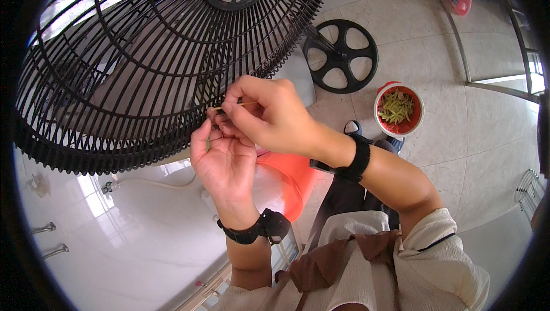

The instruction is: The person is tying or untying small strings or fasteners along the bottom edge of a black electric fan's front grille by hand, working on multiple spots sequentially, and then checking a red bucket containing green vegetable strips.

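Note:
My right hand [264, 110] is closed in a pinch on a thin yellowish strip [247, 103]. One end of that strip reaches toward the fingertips of my left hand [229, 162]. The left palm faces up with its thumb apart; its other fingers curl and are partly hidden beneath the right hand. Both hands are by the lower rim of a large black fan grille [172, 84]. Whether the left fingertips touch the strip or the grille is hard to make out.
Beneath my hands lies an orange-red plastic tub [292, 182], with a pale hose [163, 182] left of it. On the tiled floor stand a black spoked wheel-shaped base [342, 83] and a bowl [422, 117] of green shreds. A metal frame [458, 41] and pink item [459, 0] are at right.

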`<move>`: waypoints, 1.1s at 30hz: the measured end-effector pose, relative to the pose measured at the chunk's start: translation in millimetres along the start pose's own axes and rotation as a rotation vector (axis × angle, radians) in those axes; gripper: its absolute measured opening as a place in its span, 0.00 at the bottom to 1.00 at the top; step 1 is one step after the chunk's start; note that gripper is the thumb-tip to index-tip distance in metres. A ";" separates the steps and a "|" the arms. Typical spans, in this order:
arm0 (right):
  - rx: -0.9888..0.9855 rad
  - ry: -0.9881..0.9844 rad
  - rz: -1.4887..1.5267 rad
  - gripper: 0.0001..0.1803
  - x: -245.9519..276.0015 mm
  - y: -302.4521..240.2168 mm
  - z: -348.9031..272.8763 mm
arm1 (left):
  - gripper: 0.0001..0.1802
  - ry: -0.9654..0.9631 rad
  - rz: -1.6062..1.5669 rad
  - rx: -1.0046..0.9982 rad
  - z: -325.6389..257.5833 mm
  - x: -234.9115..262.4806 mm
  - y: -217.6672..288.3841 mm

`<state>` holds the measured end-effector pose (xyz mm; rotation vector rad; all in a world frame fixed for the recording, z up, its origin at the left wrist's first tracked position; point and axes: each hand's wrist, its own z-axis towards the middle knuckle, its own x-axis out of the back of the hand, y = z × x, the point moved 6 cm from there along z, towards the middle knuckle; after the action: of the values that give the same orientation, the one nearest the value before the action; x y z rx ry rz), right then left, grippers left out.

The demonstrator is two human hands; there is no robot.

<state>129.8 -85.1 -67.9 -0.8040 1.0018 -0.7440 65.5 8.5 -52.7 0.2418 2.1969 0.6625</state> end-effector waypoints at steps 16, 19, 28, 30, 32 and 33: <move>0.280 0.215 -0.347 0.04 48.4 -5.1 -17.5 | 0.05 0.054 0.283 -0.102 9.6 17.2 -24.0; 0.404 0.229 -0.417 0.06 33.0 -7.9 -0.5 | 0.09 0.039 0.293 -0.099 16.8 26.6 -20.4; 0.622 0.178 -0.684 0.10 11.7 -22.8 17.0 | 0.10 -0.056 0.271 0.011 33.9 36.0 -20.5; 0.568 0.145 -0.764 0.10 4.9 -24.6 19.6 | 0.08 0.016 0.223 0.021 37.6 38.1 -20.0; 0.566 0.130 -0.832 0.10 -2.5 -28.2 18.1 | 0.09 -0.005 0.173 0.044 38.9 38.3 -19.9; 0.502 0.145 -0.870 0.09 -3.6 -29.0 19.2 | 0.09 -0.021 0.160 0.065 38.9 35.9 -23.3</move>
<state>141.4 -92.3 -35.7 -0.7293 0.5094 -1.7399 72.5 17.2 -109.4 0.4599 2.1969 0.6725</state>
